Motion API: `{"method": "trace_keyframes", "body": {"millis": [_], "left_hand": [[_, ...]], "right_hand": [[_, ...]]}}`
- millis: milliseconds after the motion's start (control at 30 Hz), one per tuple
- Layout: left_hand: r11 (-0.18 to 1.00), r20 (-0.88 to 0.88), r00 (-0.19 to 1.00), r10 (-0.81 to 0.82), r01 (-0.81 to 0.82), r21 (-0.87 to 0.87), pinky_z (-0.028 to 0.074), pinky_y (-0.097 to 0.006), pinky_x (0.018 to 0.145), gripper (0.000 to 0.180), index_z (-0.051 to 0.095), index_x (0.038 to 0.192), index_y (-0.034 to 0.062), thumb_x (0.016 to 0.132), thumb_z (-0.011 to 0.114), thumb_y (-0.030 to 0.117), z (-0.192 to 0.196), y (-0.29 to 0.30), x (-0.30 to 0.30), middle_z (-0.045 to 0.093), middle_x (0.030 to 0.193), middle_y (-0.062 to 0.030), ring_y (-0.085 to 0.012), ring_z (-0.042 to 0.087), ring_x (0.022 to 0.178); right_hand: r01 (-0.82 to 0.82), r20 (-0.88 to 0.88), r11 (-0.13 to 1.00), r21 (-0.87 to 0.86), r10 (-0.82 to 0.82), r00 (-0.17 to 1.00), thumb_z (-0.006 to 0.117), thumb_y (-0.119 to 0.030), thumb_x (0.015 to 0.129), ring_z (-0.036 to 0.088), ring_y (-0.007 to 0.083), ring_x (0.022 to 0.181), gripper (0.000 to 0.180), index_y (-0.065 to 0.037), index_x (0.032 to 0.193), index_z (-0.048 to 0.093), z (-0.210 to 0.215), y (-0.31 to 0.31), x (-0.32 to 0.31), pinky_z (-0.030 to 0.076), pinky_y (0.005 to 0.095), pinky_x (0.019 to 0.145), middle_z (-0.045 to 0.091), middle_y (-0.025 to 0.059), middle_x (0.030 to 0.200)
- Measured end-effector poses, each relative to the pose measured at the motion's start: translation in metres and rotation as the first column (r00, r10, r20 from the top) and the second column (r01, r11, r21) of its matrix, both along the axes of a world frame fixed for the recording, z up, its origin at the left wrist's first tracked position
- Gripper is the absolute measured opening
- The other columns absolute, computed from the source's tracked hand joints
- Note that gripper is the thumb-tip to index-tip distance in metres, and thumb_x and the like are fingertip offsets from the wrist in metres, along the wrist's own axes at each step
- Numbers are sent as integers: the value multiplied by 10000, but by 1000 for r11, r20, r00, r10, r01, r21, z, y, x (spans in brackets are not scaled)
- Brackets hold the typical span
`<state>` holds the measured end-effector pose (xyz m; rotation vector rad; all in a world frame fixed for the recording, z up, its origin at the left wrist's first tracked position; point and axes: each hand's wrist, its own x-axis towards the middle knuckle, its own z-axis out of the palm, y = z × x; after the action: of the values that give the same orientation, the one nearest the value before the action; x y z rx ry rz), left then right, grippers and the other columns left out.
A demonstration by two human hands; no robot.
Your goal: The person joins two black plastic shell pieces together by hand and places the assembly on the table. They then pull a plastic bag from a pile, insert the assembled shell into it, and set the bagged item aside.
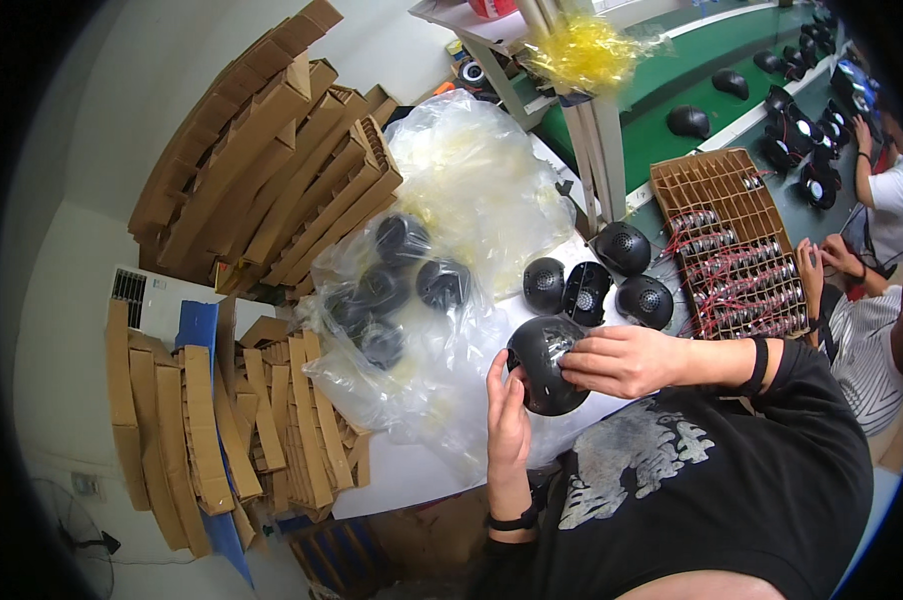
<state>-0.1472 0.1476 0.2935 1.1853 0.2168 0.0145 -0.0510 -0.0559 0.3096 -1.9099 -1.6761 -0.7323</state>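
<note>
Left hand [509,420] cupping a black dome [544,366], right hand [622,360] pinching what looks like clear film on top, more domes [624,248] and a bag [442,290] just behind

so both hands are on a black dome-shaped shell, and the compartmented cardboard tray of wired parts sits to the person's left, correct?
Not quite. The head view shows the left hand and right hand both on the black dome-shaped shell, but the compartmented cardboard tray of wired parts sits to the person's right, not left. The clear plastic bag of shells is what lies to the left.
</note>
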Motion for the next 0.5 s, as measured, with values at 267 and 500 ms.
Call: {"method": "trace_keyframes", "body": {"millis": [267, 500], "left_hand": [[989, -71, 987, -146, 144, -43, 301, -325, 1006, 518, 171, 1413, 24, 968, 401, 154, -2, -3, 3, 442, 1246, -132, -199, 432, 1140], [976, -138, 973, -186, 199, 91, 299, -298, 1005, 532, 161, 1419, 8, 971, 409, 150, -6, -12, 2, 437, 1255, -127, -182, 427, 1153]], "right_hand": [[-56, 343, 993, -107, 89, 935, 549, -157, 675, 583, 174, 783, 296, 44, 882, 617, -4, -11, 3, 484, 270, 673, 598, 106, 879], [-199, 312, 968, -155, 239, 920, 547, -176, 668, 490, 143, 613, 153, -26, 698, 543, -5, -5, 7, 433, 277, 534, 458, 19, 681]]}}
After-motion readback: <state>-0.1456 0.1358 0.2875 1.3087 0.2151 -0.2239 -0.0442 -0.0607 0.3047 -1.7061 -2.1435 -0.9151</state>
